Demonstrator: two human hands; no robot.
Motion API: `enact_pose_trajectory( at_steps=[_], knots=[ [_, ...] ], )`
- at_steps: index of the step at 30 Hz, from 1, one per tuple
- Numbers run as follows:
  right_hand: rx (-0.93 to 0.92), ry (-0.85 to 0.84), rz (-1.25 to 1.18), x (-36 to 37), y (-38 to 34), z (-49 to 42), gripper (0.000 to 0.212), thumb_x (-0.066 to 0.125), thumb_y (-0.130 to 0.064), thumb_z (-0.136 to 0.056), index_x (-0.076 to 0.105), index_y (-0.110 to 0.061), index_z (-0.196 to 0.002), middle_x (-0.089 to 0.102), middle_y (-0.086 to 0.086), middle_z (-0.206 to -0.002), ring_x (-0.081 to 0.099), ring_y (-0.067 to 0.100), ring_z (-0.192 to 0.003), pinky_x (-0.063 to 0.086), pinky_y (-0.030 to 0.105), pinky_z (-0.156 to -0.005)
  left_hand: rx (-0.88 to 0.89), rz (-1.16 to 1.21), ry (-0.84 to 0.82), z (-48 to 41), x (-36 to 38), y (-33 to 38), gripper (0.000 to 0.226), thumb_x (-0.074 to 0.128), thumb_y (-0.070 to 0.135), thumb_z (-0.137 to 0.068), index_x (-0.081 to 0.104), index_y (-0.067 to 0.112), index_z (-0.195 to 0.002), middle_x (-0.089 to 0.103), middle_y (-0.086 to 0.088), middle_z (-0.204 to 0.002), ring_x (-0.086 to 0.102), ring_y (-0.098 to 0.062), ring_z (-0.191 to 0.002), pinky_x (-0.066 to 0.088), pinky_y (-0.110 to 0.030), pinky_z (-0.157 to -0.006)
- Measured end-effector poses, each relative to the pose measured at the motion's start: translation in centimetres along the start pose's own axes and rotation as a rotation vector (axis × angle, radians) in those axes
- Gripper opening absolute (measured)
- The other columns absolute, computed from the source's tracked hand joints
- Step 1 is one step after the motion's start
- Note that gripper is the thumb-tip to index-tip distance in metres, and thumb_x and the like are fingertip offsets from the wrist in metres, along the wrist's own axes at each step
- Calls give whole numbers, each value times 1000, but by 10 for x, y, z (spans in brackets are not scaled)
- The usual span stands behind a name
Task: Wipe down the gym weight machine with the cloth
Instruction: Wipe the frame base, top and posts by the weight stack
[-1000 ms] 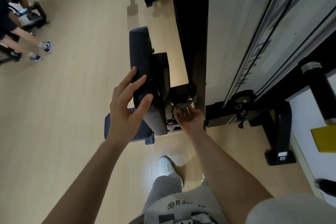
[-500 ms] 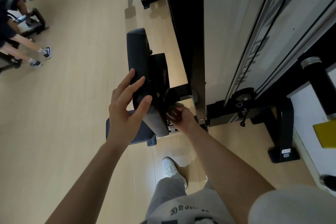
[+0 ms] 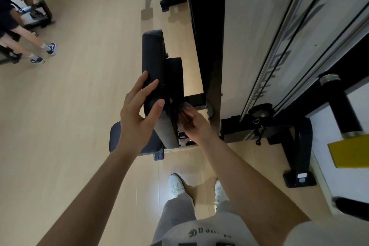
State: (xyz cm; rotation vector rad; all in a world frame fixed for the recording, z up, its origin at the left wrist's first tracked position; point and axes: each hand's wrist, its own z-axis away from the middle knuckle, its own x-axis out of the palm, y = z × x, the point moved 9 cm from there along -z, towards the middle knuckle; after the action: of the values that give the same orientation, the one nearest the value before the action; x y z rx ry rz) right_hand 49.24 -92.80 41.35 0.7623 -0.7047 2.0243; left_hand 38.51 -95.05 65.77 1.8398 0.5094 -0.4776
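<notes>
1. Far off at my left edge, another person's legs and dark sneakers stand on the pale wood floor beside black equipment.
2. Next comes my left hand, fingers spread and relaxed, gripping nothing, raised in front of the upright black back pad of the weight machine; whether it touches the pad I cannot tell.
3. Below that hand sits the machine's dark seat pad.
4. Just right of the back pad, my right hand reaches into the shadowed gap by the black frame, fingers curled round a greyish cloth pressed against the metal there.
5. My white shoes stand on the floor beneath.
6. Further right rise the light shroud panel and cables.
7. At my right edge sits a yellow block.
</notes>
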Motion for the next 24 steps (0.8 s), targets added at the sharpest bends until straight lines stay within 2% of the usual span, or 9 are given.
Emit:
enact_pose_trajectory(
  at_steps=[2,4,6,8,11,14,17,19,24],
  knots=[
    [-40,-102,10,15,-15,27,22,53,-2,-98,67,-7,-115,75,9,-100,69,21,-108,47,32,-106,-14,7,16,3,1,2,44,60,31,-98,57,22,-141,39,5,-160,39,-14,-146,42,-53,-113],
    [-70,-134,156,14,-27,53,17,56,-2,-97,69,-11,-104,76,6,-95,72,16,-95,50,31,-100,-22,-9,71,10,1,7,40,60,26,-99,59,21,-139,40,3,-159,39,-12,-145,39,-44,-116],
    [-152,-79,339,-5,-42,70,15,61,-2,-95,68,-11,-104,75,8,-100,71,18,-97,53,31,-95,4,-98,174,21,1,18,35,63,19,-98,65,20,-132,46,-1,-154,44,-16,-137,40,-33,-112],
    [-277,17,534,-25,-60,85,13,66,-1,-90,69,-8,-102,74,8,-96,69,21,-95,55,30,-85,61,-247,292,40,2,31,27,69,11,-94,71,15,-120,56,-5,-143,49,-29,-125,41,-30,-103],
    [-434,94,880,-40,-82,113,10,75,-3,-85,71,-7,-94,72,2,-87,67,12,-83,55,22,-79,149,-340,346,76,18,41,14,75,8,-87,76,10,-101,66,-8,-119,54,-34,-108,33,-19,-98],
    [-545,94,1031,-46,-92,140,12,80,-6,-81,70,-6,-88,67,1,-87,64,9,-80,52,16,-73,163,-225,164,101,50,25,15,74,18,-88,74,11,-101,68,-5,-111,59,-22,-101,44,-24,-89],
    [-604,94,1155,-45,-97,161,15,80,-11,-83,70,-1,-88,66,0,-86,64,3,-77,52,14,-70,-2,-49,-137,111,91,-11,36,71,37,-88,63,25,-121,64,6,-122,60,-15,-111,55,-42,-87],
    [-589,108,1216,-45,-94,171,18,78,-17,-85,71,-1,-88,70,5,-83,63,1,-72,51,13,-66,-111,61,-273,119,110,-25,50,77,38,-82,57,27,-127,61,12,-124,61,-12,-112,57,-45,-89],
    [-601,166,1273,-40,-81,198,25,75,-25,-89,70,-1,-85,68,15,-80,61,8,-68,52,18,-61,-258,270,-326,138,123,-27,68,92,27,-71,47,24,-122,64,12,-114,67,-6,-100,62,-34,-81]
  ],
)
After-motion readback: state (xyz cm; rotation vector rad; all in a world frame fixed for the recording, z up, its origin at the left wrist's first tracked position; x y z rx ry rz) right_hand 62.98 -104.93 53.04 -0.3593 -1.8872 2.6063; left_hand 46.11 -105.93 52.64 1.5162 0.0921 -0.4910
